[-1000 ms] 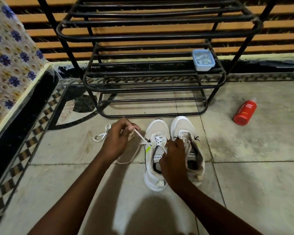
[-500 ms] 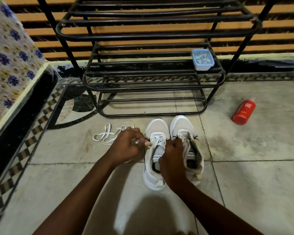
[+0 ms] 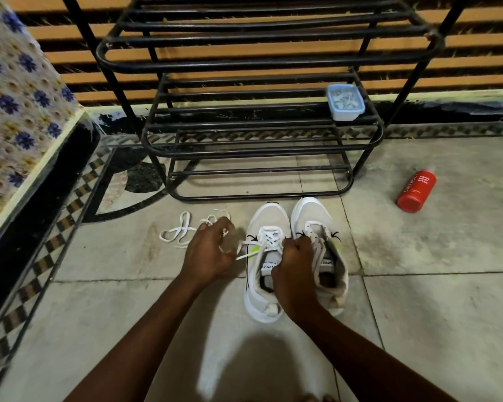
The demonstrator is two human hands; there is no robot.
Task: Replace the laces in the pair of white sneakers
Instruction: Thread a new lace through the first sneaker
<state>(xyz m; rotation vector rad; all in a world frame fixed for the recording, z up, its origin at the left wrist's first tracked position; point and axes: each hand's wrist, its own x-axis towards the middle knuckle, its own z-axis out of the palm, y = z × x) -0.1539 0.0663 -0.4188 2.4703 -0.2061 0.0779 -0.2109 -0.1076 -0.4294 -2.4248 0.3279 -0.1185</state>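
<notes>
The left sneaker (image 3: 266, 221) stands on the tiled floor (image 3: 418, 314), touching the right sneaker (image 3: 310, 213), toes pointing away from the person. A white lace (image 3: 269, 237) crosses its upper eyelets, and two strands run sideways to the left hand (image 3: 211, 252), whose curled fingers pinch them. The right hand (image 3: 295, 265) is clenched on the left sneaker's collar just below the lacing. Tongue labels beside these fingers read partly "PEE". Just beyond the left fingertips lies a loose lace (image 3: 182, 227). Farther out stand a black shoe rack (image 3: 259, 195) bearing a pale blue tub (image 3: 345, 103), and a red bottle (image 3: 417, 191) marked "FOAM BODY WASH".
</notes>
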